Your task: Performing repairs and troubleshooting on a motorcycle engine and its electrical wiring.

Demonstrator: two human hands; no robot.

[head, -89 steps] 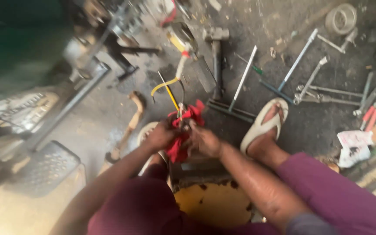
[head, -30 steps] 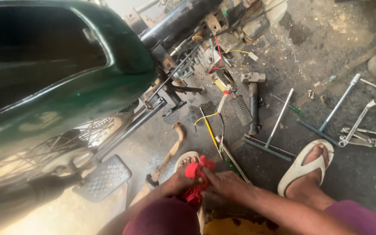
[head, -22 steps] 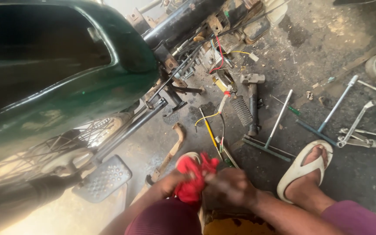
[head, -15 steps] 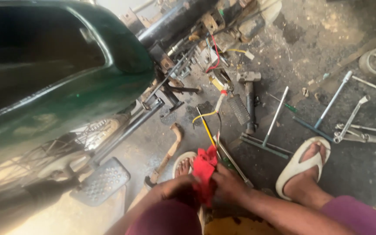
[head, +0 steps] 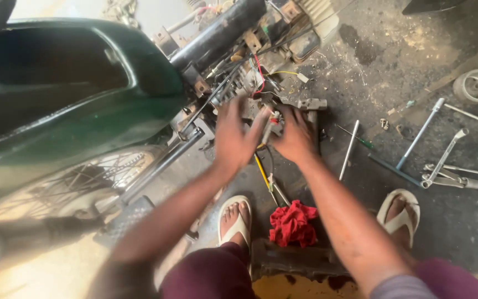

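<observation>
Both my hands are stretched forward to the exposed engine and wiring [head: 250, 77] of a green motorcycle [head: 56, 99]. My left hand [head: 234, 135] has its fingers spread and holds nothing. My right hand [head: 295, 137] is beside it, fingertips at a small grey part with a red-and-white end [head: 273, 120] between the two hands; the blur hides whether it grips it. A crumpled red rag [head: 293, 222] lies on the floor between my forearms, touched by neither hand. A yellow-handled tool [head: 262, 173] lies just below my hands.
A hammer [head: 312, 105] lies right of my hands. Long socket wrenches [head: 420, 134], spanners [head: 449, 160], a thin rod [head: 349, 149] and a metal ring [head: 474, 86] are scattered on the dirty floor to the right. My sandalled feet [head: 237, 220] [head: 399, 213] flank the rag. The spoked wheel [head: 84, 177] and footrest [head: 124, 218] are at left.
Both hands held the red rag near my knees before. They have let it go onto the floor and moved forward to the engine.
</observation>
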